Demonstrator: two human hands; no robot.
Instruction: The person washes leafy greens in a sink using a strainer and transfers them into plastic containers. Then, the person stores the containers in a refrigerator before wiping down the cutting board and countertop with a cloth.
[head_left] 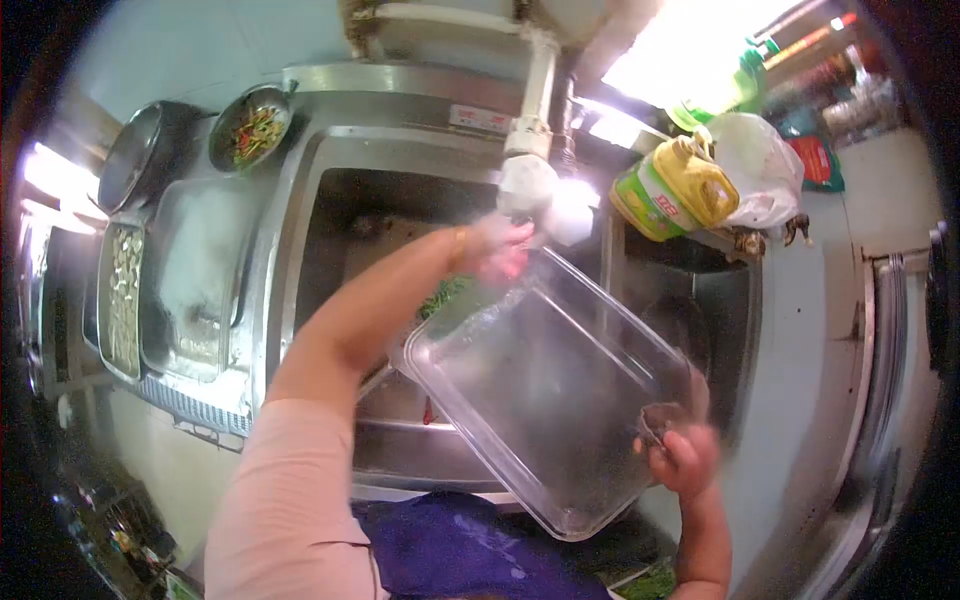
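Note:
A large clear plastic container (560, 390) is tilted over the sink, its near corner close to my apron. My left hand (498, 250), blurred by motion, is closed on its far rim just below the white tap pipe (530, 185). At the near right side, my right hand (685, 462) is closed round a dark, crumpled scrubber (657, 422), close to the container's wall. Whether the scrubber touches the plastic I cannot tell. Green leaves (443, 297) show beneath the container, partly hidden, and a red chili (429, 411) lies near the sink's front edge.
A metal sink (345, 180) lies under the container, with a second basin (690, 290) to its right. A yellow jug (680, 190) stands behind that. On the left are a bowl of cut peppers (250, 135), a black pot (140, 160) and trays (195, 270).

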